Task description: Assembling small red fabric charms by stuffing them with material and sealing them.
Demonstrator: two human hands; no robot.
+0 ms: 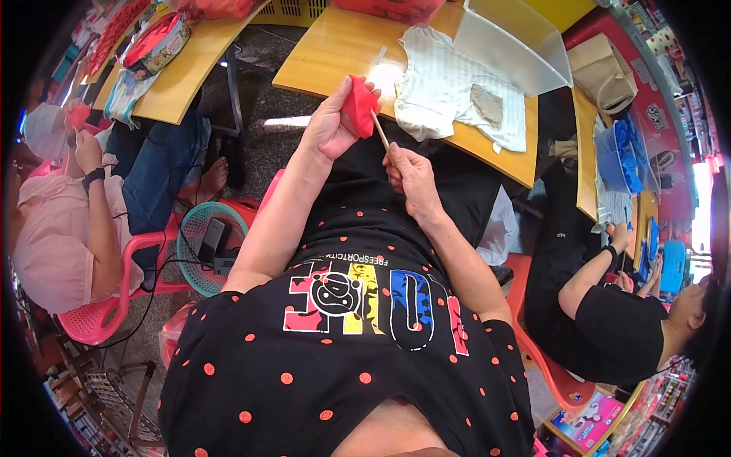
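In front of me my left hand [332, 126] holds up a small red cloth piece [359, 108], its fingers curled behind it. My right hand [413, 180] is closed round a thin wooden stick [379, 129]. The stick's upper end meets the right side of the red piece; whether the tip goes inside it I cannot tell. Just beyond my hands is a wooden table [324, 53] with a striped white cloth garment [426, 84] spread over it and hanging past its near edge. A small greyish-brown cloth patch [486, 105] lies on the garment.
A clear plastic bin [514, 46] and a red bag [388, 6] stand at the table's back. People sit working on both sides, on a pink chair [126, 286] and an orange chair [544, 358]. By my left side is a teal basket [192, 255] holding a dark device, with cables nearby.
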